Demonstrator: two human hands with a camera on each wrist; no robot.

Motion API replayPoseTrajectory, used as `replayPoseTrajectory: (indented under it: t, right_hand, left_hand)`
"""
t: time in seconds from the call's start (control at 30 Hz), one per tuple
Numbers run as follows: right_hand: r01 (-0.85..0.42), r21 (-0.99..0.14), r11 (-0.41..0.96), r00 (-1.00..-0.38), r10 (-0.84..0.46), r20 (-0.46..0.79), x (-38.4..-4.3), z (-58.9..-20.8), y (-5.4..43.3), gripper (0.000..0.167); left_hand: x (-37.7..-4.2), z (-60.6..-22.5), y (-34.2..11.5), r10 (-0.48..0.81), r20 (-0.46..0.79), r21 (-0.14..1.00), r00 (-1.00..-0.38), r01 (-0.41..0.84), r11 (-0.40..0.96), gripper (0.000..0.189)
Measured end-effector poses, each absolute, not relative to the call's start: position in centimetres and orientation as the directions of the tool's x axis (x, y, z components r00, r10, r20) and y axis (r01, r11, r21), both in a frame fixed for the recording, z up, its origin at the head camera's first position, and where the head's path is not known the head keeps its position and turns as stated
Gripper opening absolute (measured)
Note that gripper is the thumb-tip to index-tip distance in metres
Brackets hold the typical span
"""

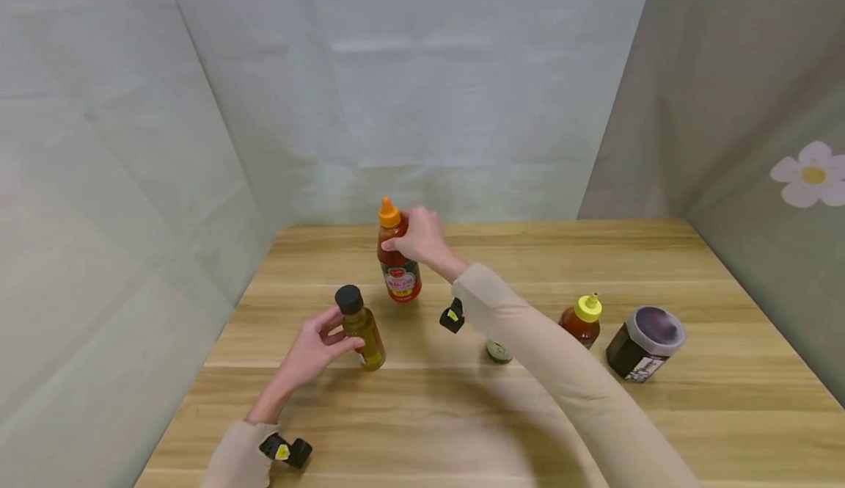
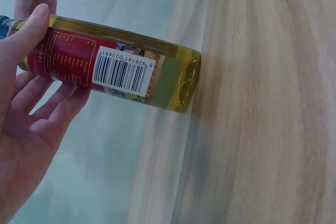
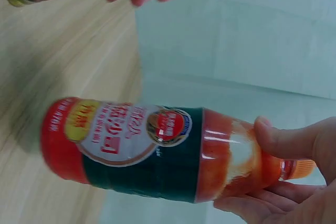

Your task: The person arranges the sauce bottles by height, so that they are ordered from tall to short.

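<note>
My left hand grips a bottle of yellow-green oil with a black cap, thumb on one side and fingers on the other. In the left wrist view its red label and white barcode face the camera. The base is at or just above the wooden surface; I cannot tell if it touches. Farther back, my right hand grips the upper part of a red sauce bottle with an orange pointed cap and a green label. This bottle leans slightly, its base seemingly off the table in the right wrist view.
Right of the right forearm stand a small sauce bottle with a yellow cap and a dark jar with a pale rim. A small round lid-like item sits partly behind the sleeve. Pale curtains enclose the wooden table.
</note>
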State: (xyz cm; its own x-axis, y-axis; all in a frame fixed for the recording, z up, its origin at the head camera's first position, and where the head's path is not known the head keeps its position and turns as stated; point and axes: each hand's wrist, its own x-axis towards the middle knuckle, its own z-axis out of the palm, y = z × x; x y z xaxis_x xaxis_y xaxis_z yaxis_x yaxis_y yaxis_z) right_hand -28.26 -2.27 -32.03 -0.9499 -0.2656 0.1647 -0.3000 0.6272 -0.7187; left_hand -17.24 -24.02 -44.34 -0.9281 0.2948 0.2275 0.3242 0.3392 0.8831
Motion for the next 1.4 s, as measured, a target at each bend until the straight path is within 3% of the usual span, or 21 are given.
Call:
replayPoseTrajectory:
  t: [0.5, 1.03, 1.4]
  right_hand:
    - [-0.308, -0.8, 0.515, -0.951, -0.174, 0.254, -30.5, -35.5, -3.7, 0.042]
    - [-0.294, -0.811, 0.506, -0.955, -0.187, 0.229, -31.3, -36.9, -4.1, 0.045]
    - [-0.253, -0.815, 0.522, -0.952, -0.284, 0.113, -31.8, -36.2, -3.7, 0.052]
  left_hand:
    - [-16.9, -44.4, -23.8, 0.29, 0.22, 0.882, -0.931, 0.317, 0.35, 0.059]
    - [-17.2, -44.6, -23.8, 0.291, 0.231, 0.881, -0.928, 0.327, 0.343, 0.059]
    - [-17.7, -44.4, -23.8, 0.28, 0.201, 0.882, -0.939, 0.298, 0.366, 0.062]
